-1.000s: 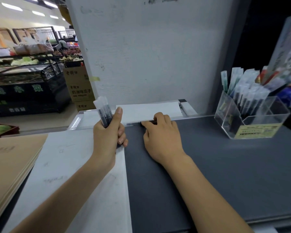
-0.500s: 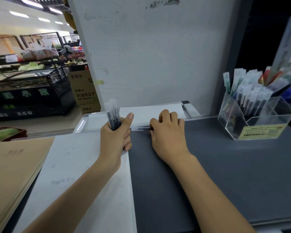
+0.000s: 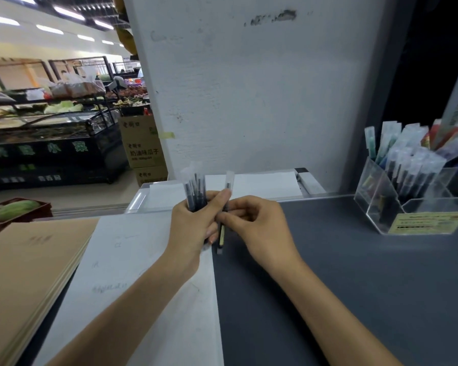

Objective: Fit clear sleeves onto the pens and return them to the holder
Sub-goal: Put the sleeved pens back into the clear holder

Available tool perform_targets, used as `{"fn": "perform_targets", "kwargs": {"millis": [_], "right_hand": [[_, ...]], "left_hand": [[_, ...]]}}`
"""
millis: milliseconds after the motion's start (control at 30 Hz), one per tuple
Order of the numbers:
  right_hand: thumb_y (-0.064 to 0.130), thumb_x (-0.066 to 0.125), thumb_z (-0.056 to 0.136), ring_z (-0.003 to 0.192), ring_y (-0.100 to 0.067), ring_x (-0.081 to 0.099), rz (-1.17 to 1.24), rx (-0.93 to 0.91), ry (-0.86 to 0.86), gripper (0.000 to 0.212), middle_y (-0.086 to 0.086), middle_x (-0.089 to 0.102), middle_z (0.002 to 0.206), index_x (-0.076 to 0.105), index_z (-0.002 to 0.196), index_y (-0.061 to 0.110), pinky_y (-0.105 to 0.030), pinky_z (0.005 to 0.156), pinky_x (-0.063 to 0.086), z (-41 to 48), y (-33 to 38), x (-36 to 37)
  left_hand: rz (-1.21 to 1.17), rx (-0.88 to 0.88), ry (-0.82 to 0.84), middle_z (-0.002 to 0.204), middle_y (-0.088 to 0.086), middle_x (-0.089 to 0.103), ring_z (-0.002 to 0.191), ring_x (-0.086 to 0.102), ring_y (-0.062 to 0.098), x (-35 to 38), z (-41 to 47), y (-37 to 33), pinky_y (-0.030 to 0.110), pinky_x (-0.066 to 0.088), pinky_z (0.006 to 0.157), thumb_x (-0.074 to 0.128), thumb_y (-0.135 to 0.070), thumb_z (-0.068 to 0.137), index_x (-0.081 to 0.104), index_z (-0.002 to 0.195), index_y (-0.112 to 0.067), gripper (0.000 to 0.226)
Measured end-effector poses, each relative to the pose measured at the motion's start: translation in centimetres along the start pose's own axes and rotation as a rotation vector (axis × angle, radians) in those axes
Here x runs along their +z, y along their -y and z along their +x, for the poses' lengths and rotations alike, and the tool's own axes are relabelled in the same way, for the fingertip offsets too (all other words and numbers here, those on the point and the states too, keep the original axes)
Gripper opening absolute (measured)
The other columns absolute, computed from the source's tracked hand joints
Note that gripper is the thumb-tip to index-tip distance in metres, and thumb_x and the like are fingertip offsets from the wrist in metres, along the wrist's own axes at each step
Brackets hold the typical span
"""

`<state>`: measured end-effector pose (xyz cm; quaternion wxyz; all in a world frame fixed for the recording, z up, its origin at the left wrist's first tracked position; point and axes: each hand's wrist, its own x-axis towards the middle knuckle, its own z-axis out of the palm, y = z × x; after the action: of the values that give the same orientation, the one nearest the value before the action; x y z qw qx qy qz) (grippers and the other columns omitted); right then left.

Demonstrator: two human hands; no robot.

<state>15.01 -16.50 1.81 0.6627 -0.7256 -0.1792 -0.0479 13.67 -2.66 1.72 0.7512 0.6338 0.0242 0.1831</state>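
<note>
Pens (image 3: 195, 190) in clear sleeves were bunched upright in the left hand (image 3: 193, 228). Its fingers were curled closed round the bundle and its thumb was raised against a further single pen (image 3: 221, 235). That pen stood near upright between the two hands, just beside the bundle. The right hand (image 3: 259, 225) pinched it at mid-barrel between thumb and forefinger, with the remaining fingers loosely curled. A clear sleeve (image 3: 229, 177) projected past the pen's upper end. Whether it covered the full length could not be confirmed, nor whether the lower end touched the grey counter (image 3: 354, 299).

The holder (image 3: 376, 207), a clear acrylic stand, was well apart to the right on the same counter. Its rear compartments were already crowded with sleeved pens. A white sheet (image 3: 132, 273) lay under the left forearm, with a stack of brown boards (image 3: 24, 273) beside it.

Assessment: sleeving of the single pen appeared complete or nearly so. The step in hand was judged to be passing that pen into the left-hand bundle before the return to the holder.

Requirement for the next move: the left fingers would have to ease enough to admit the pen without letting the bundle slip. The sleeves looked slick and loose at the top, so the grip should be taken on the barrels. The carry to the holder would then call for a compartment with room.
</note>
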Motion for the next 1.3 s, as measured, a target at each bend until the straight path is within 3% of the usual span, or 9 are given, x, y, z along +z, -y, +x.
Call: {"fn": "perform_targets", "kwargs": {"millis": [133, 233, 333, 467, 567, 667, 767, 1000, 1300], "right_hand": [[0.013, 0.075, 0.092, 0.087, -0.007, 0.077, -0.110, -0.093, 0.016, 0.013, 0.009, 0.081, 0.085, 0.083, 0.100, 0.021, -0.038, 0.088, 0.061, -0.4, 0.1, -0.6], [0.023, 0.076, 0.093, 0.087, -0.003, 0.076, -0.086, -0.075, 0.045, 0.009, 0.013, 0.080, 0.085, 0.084, 0.098, 0.022, -0.033, 0.088, 0.061, -0.6, 0.3, -0.4], [0.027, 0.070, 0.096, 0.082, -0.010, 0.075, -0.008, 0.007, -0.035, 0.016, 0.007, 0.079, 0.080, 0.081, 0.085, 0.021, -0.034, 0.082, 0.060, -0.4, 0.4, -0.4], [0.021, 0.064, 0.098, 0.073, -0.016, 0.072, 0.079, 0.148, -0.201, 0.024, 0.000, 0.077, 0.075, 0.079, 0.080, 0.020, -0.038, 0.078, 0.058, 0.3, 0.2, -1.6], [0.013, 0.059, 0.092, 0.067, -0.012, 0.069, 0.022, 0.204, -0.295, 0.026, 0.003, 0.075, 0.070, 0.078, 0.076, 0.020, -0.039, 0.077, 0.060, 0.5, 0.0, -2.1], [0.014, 0.059, 0.092, 0.068, -0.014, 0.070, -0.008, 0.218, -0.314, 0.025, 0.004, 0.075, 0.069, 0.076, 0.076, 0.021, -0.044, 0.080, 0.062, 0.4, 0.0, -2.0], [0.017, 0.059, 0.093, 0.071, -0.014, 0.072, -0.078, 0.184, -0.328, 0.023, 0.009, 0.074, 0.068, 0.075, 0.077, 0.025, -0.042, 0.079, 0.062, 0.2, 0.1, -1.7], [0.017, 0.061, 0.094, 0.071, -0.014, 0.072, -0.110, 0.159, -0.364, 0.021, 0.006, 0.074, 0.068, 0.075, 0.081, 0.024, -0.041, 0.079, 0.061, -0.1, 0.3, -1.9], [0.018, 0.060, 0.093, 0.069, -0.016, 0.070, -0.118, 0.136, -0.431, 0.021, 0.005, 0.073, 0.067, 0.073, 0.079, 0.026, -0.037, 0.074, 0.059, -0.1, 0.5, -2.1]], "left_hand": [[0.086, 0.057, 0.040, 0.052, 0.008, 0.047, 0.037, 0.037, 0.012, 0.2, -0.2, 0.0, 0.023, 0.033, 0.036, 0.083, -0.034, 0.085, 0.076, 0.088, -0.013, 0.022], [0.161, 0.105, -0.057, 0.052, 0.000, 0.053, 0.041, 0.047, 0.010, 0.3, -0.4, 0.3, 0.025, 0.039, 0.041, 0.069, -0.037, 0.098, 0.072, 0.082, -0.017, 0.026], [0.110, 0.084, -0.210, 0.060, -0.004, 0.057, 0.052, 0.053, 0.011, 0.0, 0.0, 0.2, 0.031, 0.044, 0.052, 0.060, -0.043, 0.103, 0.065, 0.078, -0.019, 0.035], [0.099, 0.126, -0.263, 0.063, 0.007, 0.066, 0.048, 0.063, 0.020, -0.5, 0.0, -0.4, 0.025, 0.051, 0.047, 0.053, -0.056, 0.102, 0.061, 0.083, -0.006, 0.054], [0.058, 0.204, -0.225, 0.069, 0.007, 0.068, 0.054, 0.070, 0.027, -0.2, -0.5, -0.6, 0.032, 0.058, 0.051, 0.061, -0.047, 0.102, 0.057, 0.100, -0.009, 0.038], [0.146, 0.271, -0.136, 0.068, 0.003, 0.062, 0.057, 0.064, 0.018, 0.4, -0.9, -0.4, 0.028, 0.054, 0.050, 0.068, -0.031, 0.100, 0.051, 0.105, -0.022, 0.019], [0.303, 0.183, 0.001, 0.071, 0.003, 0.064, 0.058, 0.059, 0.009, 0.7, -1.0, 0.2, 0.018, 0.048, 0.051, 0.066, -0.028, 0.101, 0.055, 0.103, -0.027, 0.011], [0.501, 0.148, 0.115, 0.073, -0.002, 0.067, 0.065, 0.063, 0.005, 0.9, -0.8, 0.8, 0.017, 0.050, 0.060, 0.072, -0.032, 0.096, 0.061, 0.091, -0.025, 0.014], [0.396, 0.131, 0.157, 0.082, -0.002, 0.073, 0.068, 0.065, 0.000, 1.0, -1.6, -0.1, 0.011, 0.049, 0.064, 0.056, -0.037, 0.105, 0.062, 0.096, -0.014, 0.025]]}}
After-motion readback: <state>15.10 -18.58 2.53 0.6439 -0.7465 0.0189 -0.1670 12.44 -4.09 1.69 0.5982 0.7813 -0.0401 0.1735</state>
